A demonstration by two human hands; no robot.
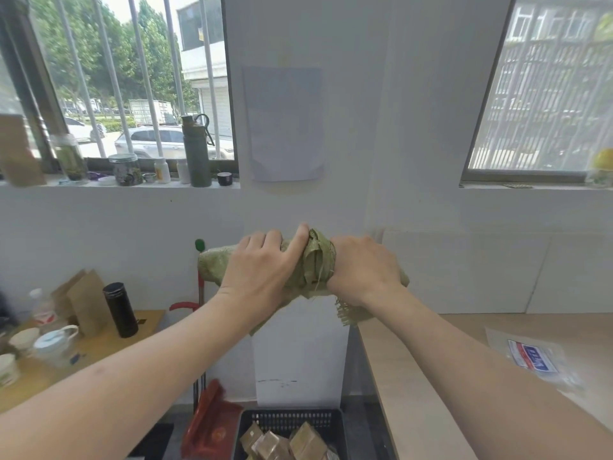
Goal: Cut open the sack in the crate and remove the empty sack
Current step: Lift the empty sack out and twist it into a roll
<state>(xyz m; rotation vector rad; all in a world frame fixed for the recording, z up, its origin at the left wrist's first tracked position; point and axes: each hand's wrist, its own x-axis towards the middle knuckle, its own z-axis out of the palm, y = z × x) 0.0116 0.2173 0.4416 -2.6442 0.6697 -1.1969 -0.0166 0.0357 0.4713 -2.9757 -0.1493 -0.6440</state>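
Note:
A green woven sack (315,260), bunched and crumpled, is held up in the air in front of the white wall. My left hand (262,267) grips its left part, fingers curled over the top. My right hand (363,270) is closed around its right part, and a frayed end hangs below that hand. Far below, at the bottom edge, stands the black plastic crate (288,421) with several tan wrapped blocks (305,443) inside. No cutting tool is in view.
A wooden table at left carries a black flask (120,309), cups and a brown paper bag. A light counter (414,376) at right holds a plastic packet (534,358). A red bag (209,423) lies beside the crate. Bottles and jars line the windowsill.

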